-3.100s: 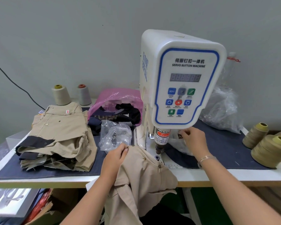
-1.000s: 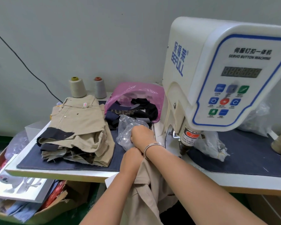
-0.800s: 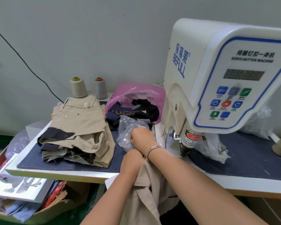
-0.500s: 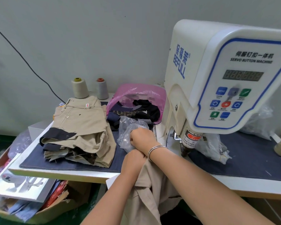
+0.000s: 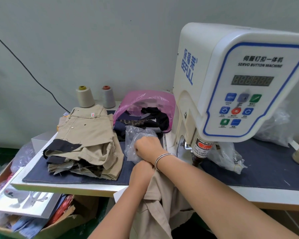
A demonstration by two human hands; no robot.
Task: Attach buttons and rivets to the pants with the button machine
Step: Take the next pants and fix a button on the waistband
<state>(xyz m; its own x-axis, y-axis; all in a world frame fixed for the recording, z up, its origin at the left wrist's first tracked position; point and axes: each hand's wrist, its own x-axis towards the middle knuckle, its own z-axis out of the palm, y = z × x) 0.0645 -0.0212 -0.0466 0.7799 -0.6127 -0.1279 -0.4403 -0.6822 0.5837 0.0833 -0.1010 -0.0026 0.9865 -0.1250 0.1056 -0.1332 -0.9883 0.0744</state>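
Lettering on the button machine read "BEFULL" in blue down its side and "SERVO BUTTON MACHINE" above a dark digit display; a red label on the barrel below read "TAKE CARE OF YOUR FINGER", partly cut off. The machine stood toward the right end of the bench. You had your right hand crossed over to its left, fingers curled into a clear plastic bag lying on the dark mat; what the fingertips pinched inside could not be seen. Your left hand sat just below that wrist at the front edge, fingers closed round a bunch of the khaki pants, which hung off the bench edge. A folded stack of khaki pants lay near the left end, its waistband carrying a small white tag with a red mark, not legible. Two thread cones stood at the back edge.
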